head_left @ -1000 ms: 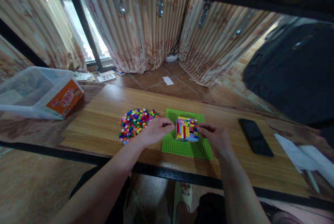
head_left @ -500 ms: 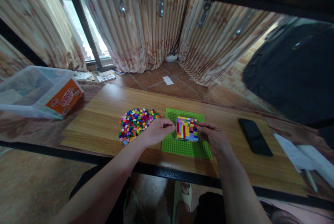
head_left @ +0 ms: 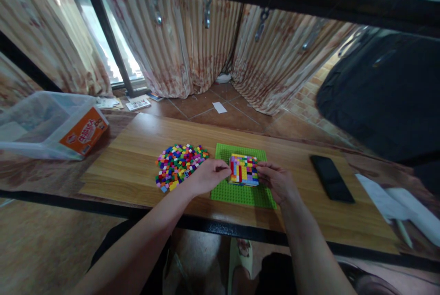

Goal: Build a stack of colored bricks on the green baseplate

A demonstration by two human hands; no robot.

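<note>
A multicoloured block of toy bricks [head_left: 244,171] stands on the green baseplate [head_left: 237,197], near its middle. At the block's left edge is my left hand [head_left: 210,176], thumb and forefinger pinched together; whatever lies between the tips is too small to make out. My right hand [head_left: 277,181] is closed against the block's right side, its fingertips on the edge and the other fingers curled. Left of the baseplate, a pile of small loose bricks [head_left: 178,162] in many colours spreads over the wooden board, partly behind my left forearm.
A clear plastic bin [head_left: 44,134] with an orange label is at the far left. On the right of the wooden board [head_left: 117,166] lies a black phone [head_left: 332,178], with white papers [head_left: 376,196] beyond it. The table's dark front edge [head_left: 227,227] runs below my forearms.
The whole view has shifted slightly. My left fingertips are now right at the block's left edge, a little closer than before. My right hand stays at the right side.
</note>
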